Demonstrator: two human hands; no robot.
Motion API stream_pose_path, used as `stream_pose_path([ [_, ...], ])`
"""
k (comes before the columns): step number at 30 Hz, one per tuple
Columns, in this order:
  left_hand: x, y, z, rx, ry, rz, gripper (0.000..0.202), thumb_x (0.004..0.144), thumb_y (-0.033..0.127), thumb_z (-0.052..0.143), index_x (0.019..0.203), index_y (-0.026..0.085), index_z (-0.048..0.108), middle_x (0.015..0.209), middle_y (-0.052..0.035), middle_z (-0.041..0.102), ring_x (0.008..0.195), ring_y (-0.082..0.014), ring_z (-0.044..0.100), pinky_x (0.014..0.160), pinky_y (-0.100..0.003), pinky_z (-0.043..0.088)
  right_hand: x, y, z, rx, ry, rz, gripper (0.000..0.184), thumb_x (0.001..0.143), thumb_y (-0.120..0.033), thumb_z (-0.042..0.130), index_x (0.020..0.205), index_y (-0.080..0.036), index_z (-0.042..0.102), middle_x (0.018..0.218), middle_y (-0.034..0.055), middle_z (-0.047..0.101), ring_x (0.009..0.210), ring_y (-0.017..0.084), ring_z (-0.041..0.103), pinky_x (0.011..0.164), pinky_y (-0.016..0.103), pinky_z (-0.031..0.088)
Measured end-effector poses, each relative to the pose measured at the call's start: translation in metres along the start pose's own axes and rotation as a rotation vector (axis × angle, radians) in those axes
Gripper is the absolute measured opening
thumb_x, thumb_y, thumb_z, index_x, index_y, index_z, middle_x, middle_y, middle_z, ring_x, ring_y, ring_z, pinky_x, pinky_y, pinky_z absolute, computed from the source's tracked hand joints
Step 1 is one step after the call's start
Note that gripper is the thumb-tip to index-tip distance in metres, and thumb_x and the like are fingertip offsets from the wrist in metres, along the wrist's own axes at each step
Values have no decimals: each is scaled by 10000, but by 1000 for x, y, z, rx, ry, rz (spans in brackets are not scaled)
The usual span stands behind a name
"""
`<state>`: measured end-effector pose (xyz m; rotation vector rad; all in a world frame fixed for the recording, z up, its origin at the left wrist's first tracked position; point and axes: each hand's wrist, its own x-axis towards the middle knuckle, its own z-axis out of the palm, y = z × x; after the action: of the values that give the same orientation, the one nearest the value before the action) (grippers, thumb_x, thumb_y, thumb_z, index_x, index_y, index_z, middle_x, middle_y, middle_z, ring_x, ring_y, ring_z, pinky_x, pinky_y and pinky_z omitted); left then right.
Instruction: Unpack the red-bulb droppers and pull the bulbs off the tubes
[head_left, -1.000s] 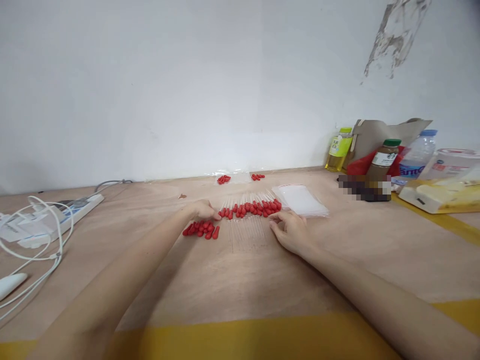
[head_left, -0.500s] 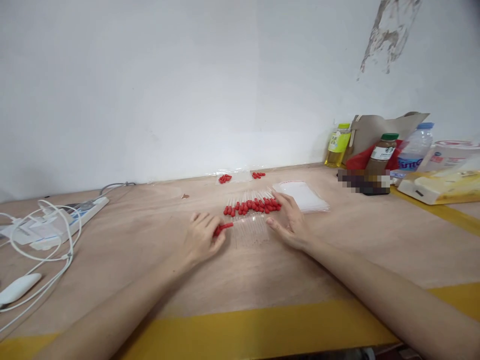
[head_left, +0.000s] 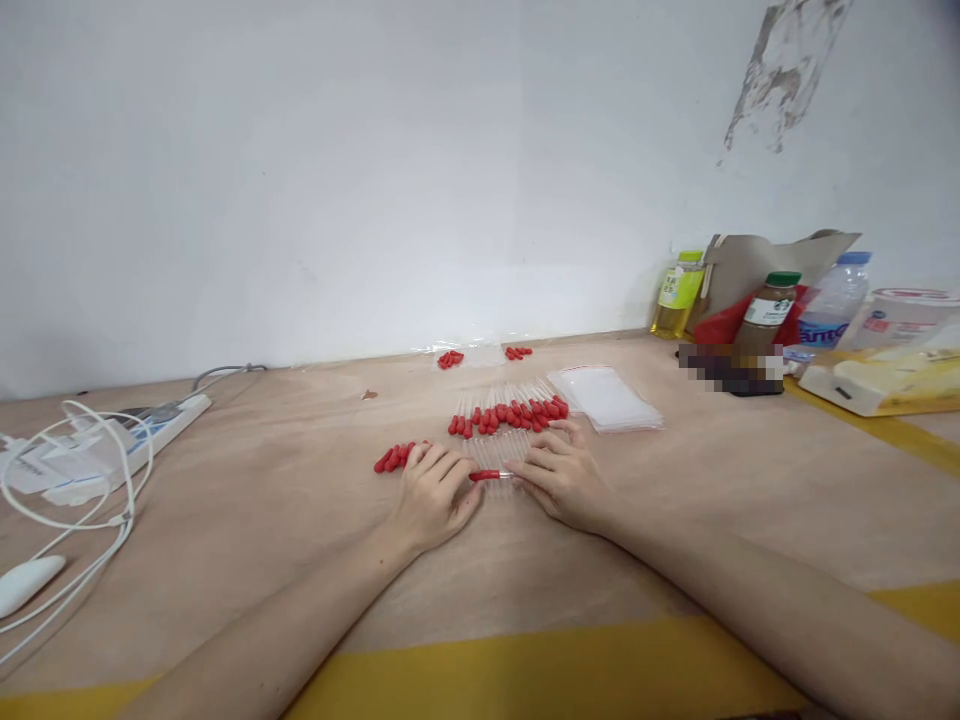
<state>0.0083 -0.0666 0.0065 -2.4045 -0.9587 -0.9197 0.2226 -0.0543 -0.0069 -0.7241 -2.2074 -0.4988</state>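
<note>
Pale wooden tabletop (head_left: 675,520), and the left hand (head_left: 435,495) and right hand (head_left: 559,480) both pinch one thin clear dropper with a red rubber bulb (head_left: 486,475) between their fingertips, low over the wood. Just left lie loose red rubber bulbs (head_left: 391,459). Behind sits a row of red-bulbed clear droppers (head_left: 510,411), with a stack of clear plastic bags (head_left: 609,398) to its right.

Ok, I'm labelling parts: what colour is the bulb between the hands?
The bulb is red; the head view shows it best.
</note>
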Motion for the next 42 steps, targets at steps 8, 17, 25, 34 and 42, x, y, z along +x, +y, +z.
stream_pose_path([
  [8,3,-3,3,-20,-97,122,164,845,270,488,919,210,622,1132,-30,595,1139,-202,446,979,-412,277,-3,-1,1,1,5,-47,166,824,-204,489,913,-232,627,654,-14,578,750,128,451,897,371,247],
  [17,3,2,-5,9,-93,186,137,825,217,504,765,225,628,1010,-4,636,1097,-188,487,980,-443,271,-5,-3,-10,1,-65,-75,208,843,-178,433,886,-258,620,593,-35,574,695,124,433,858,373,237],
  [25,-7,-13,-8,15,-75,142,161,803,148,494,787,238,626,974,-10,632,1035,-204,489,943,-438,314,-11,6,-14,84,-75,52,202,842,-215,443,806,-244,640,601,-24,593,714,130,475,864,379,248],
  [34,-8,-72,-28,-156,83,-599,297,829,261,405,1021,156,604,936,-89,505,833,-175,530,687,-290,459,-11,31,-5,251,-56,650,188,801,-250,446,910,-183,585,687,12,635,618,138,555,616,269,380],
  [42,-14,-106,-39,-395,30,-1016,415,695,451,540,1007,180,580,804,-29,574,707,-158,543,629,-272,444,-9,27,1,88,-140,619,128,744,-173,449,762,-193,574,723,15,651,679,153,581,648,273,367],
])
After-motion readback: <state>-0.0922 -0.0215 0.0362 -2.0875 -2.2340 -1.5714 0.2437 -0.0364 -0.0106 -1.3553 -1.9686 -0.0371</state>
